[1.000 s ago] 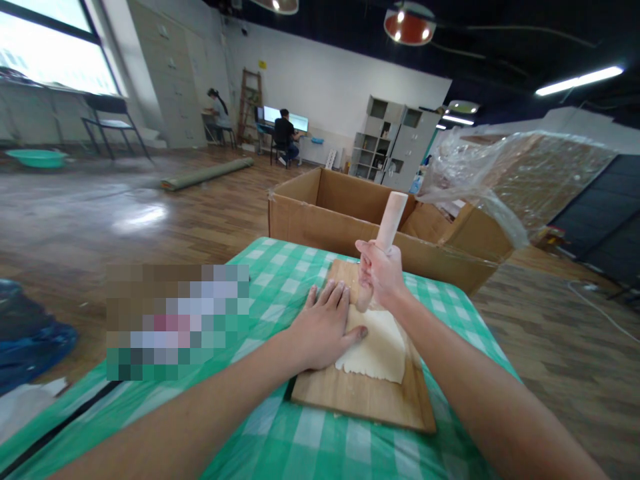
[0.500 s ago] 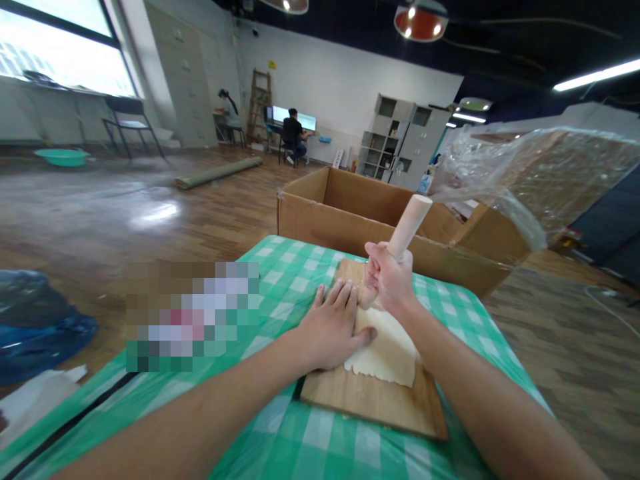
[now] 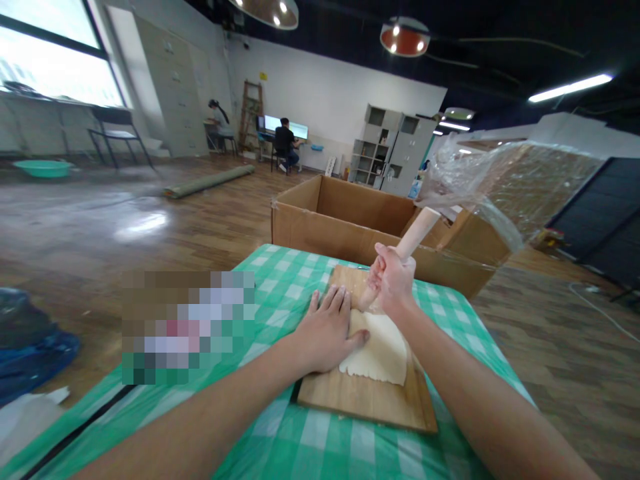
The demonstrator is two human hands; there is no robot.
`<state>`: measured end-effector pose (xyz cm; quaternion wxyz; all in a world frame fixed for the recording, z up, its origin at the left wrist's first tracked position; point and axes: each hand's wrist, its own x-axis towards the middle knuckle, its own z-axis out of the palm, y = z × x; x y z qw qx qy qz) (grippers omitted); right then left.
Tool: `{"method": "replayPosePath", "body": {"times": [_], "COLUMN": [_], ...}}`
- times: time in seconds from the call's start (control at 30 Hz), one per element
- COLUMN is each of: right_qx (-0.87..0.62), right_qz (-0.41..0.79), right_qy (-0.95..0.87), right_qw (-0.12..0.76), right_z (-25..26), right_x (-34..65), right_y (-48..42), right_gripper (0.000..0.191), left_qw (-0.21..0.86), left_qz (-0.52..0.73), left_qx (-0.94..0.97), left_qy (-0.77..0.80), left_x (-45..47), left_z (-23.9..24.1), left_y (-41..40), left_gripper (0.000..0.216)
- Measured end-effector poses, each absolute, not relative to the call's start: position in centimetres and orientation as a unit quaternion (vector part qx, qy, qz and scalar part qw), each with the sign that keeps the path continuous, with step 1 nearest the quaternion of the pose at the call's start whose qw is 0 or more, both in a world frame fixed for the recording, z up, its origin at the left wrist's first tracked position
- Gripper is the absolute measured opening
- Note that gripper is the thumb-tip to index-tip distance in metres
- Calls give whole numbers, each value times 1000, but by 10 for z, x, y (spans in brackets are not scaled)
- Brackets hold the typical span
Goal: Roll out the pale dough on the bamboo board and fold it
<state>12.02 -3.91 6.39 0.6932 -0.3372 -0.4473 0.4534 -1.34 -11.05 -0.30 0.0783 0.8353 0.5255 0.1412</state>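
Observation:
A flattened sheet of dough [image 3: 377,350] with a ragged near edge lies on a wooden board [image 3: 360,403]. My left hand [image 3: 327,330] rests flat, fingers spread, over the left side of the board, with its thumb on the dough. In a closed fist, my right hand [image 3: 393,277] grips a wooden rolling pin [image 3: 419,233] held tilted, its upper end leaning right. The pin's lower end is down near the far edge of the dough, partly behind my fingers; whether it touches the dough I cannot tell.
A green checked cloth [image 3: 280,273] covers the table. Beyond it stands a large cardboard box [image 3: 325,227], with plastic wrap [image 3: 465,173] at its right. A blurred-out patch [image 3: 190,327] hides something at the left. Two people sit at the far wall.
The rolling pin in my right hand leans further to the right. My left hand stays flat on the board and dough. The whole view has shifted slightly.

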Motion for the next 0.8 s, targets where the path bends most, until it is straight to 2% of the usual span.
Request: {"method": "replayPosePath", "body": {"times": [0.2,0.4,0.5,0.6,0.8], "right_qx": [-355,-394,-403,-462,-583], "right_qz": [428,495,512,526,437], "right_qy": [-470,-372,-354,-394,-598], "right_qw": [685,679,671,596,333], "right_z": [55,71,80,81,69], "right_x": [113,145,179,205,235], "right_y": [-41,-28,-31,-44,-79], "right_gripper": [47,43,38,35,29], "left_qw": [87,72,66,61,88], "left_qz": [133,158,170,195,227], "left_qx": [837,837,835,826,811], "left_qy": [524,519,519,525,533], "left_x": [-13,-13,-15,-17,-19], "left_z": [-3,1,7,14,19], "left_y": [-110,-112,-114,-114,-109], "left_gripper": [91,88,79,67,59]}}
